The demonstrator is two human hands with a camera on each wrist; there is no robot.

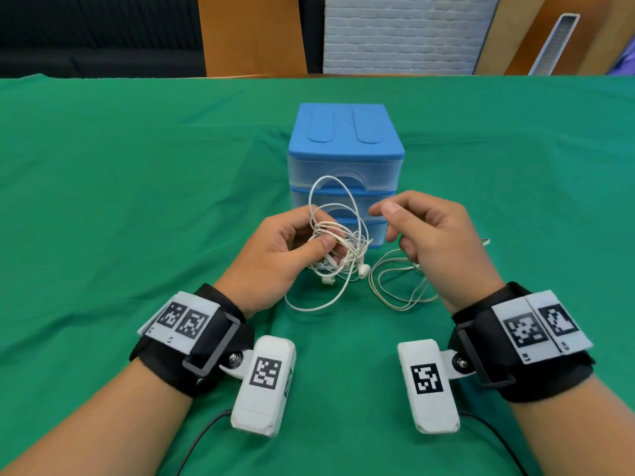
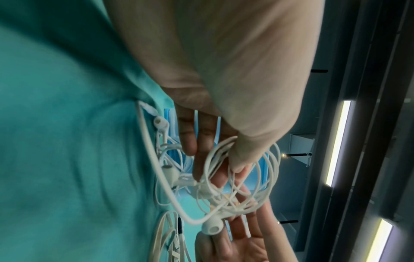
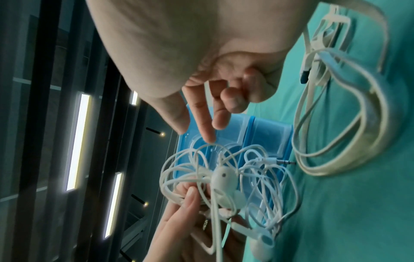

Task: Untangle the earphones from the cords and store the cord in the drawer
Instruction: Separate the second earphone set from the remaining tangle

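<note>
Left hand point(image 1: 285, 249): thumb and fingers are pinching the earphones point(image 1: 338, 247) bundle, holding it just above the cloth point(image 1: 137, 201).
Right hand point(image 1: 431, 240): is hovering beside the bundle, fingers loosely curled, thumb and forefinger apart, gripping nothing.
Earphones: one thin, round, white wire, looping many times; loops are rising in front of the drawer unit point(image 1: 345, 146), one strand is trailing onto the cloth.
Cord point(image 1: 398, 286): one flat, off-white ribbon cable, lying coiled on the cloth under the right hand, just right of the earphones; whether it is touching them cannot be told.
Head view only: two black wrist straps are carrying white camera pods with square markers.
Left wrist view only: a rubber-tipped bud point(image 2: 212, 227) is hanging at the bundle's bottom; a second point(image 2: 161, 122) is nearer the cloth.
Right wrist view only: a metal jack plug point(image 3: 284, 161) is sticking out of the tangle; the cord's dark-tipped connector point(image 3: 372, 75) is showing.
Cloth: green fabric, wrinkling.
Drawer unit: one, blue plastic top, three translucent drawers, all sitting closed, behind both hands.
</note>
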